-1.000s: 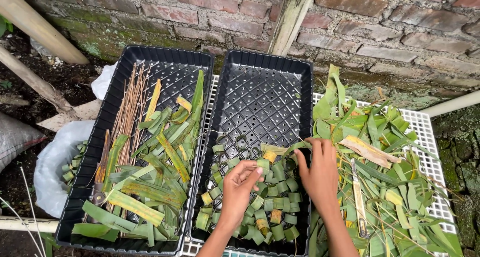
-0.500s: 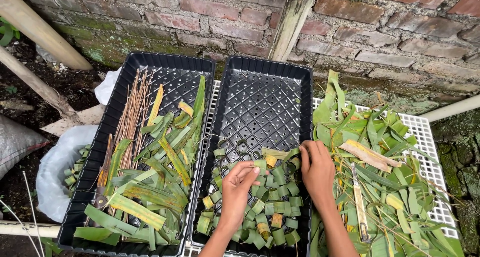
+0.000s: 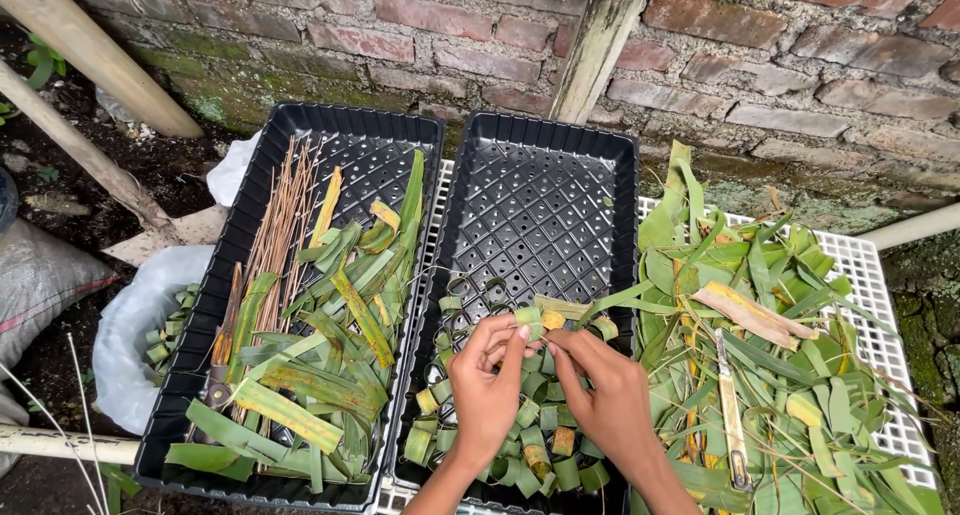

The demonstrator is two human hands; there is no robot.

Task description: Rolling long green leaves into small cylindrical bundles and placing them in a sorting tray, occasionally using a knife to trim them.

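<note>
Both hands meet over the right black tray [image 3: 540, 205]: left hand [image 3: 487, 395] and right hand [image 3: 605, 400] each pinch a green leaf strip [image 3: 560, 315] above the leaf rings [image 3: 520, 425]. Beyond stands a brick wall [image 3: 700, 45].

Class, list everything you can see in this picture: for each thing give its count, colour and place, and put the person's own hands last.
Trays: two, black, perforated, side by side against the wall.
Leaf rings: many, green and yellowish, near end of the right tray.
Leaf strips: many, green, left tray.
Thin sticks: a bundle, brown, left tray.
Leaf pile: one, green, on the white grid rack.
Knife: one, pale handle, on the pile.
White bag: one, left of the trays.
Brick wall: behind.
Left hand; right hand: together holding a leaf strip.
</note>
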